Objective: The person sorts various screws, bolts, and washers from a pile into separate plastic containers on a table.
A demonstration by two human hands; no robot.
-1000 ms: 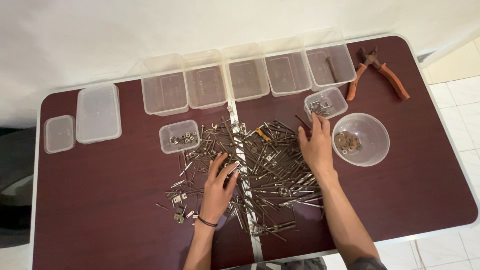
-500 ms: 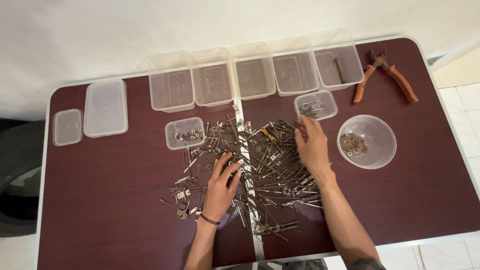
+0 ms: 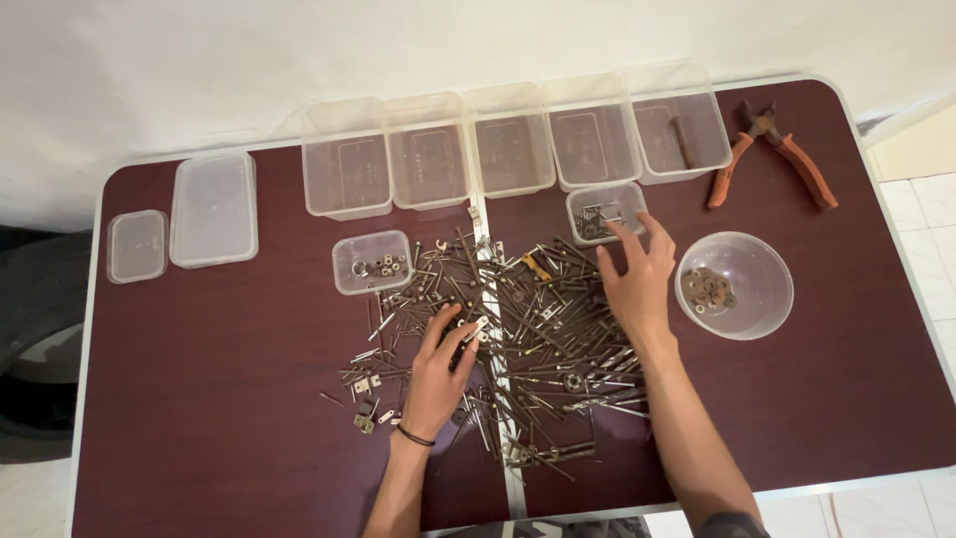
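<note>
The person is showing two bare forearms with no sleeves, and the left hand (image 3: 435,374) is wearing a thin dark band around its wrist.

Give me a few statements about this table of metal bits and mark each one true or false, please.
1. The left hand rests on the pile of screws and nails. True.
2. The orange-handled pliers lie inside the round bowl. False: they lie on the table at its far right corner, apart from the bowl, which holds washers.
3. The right hand reaches with spread fingers beside the small square tub of nails. True.
4. All five tall tubs in the back row are full. False: they look empty except the rightmost, which holds one rusty piece.
5. Two lidded containers sit at the table's left end. True.
</note>
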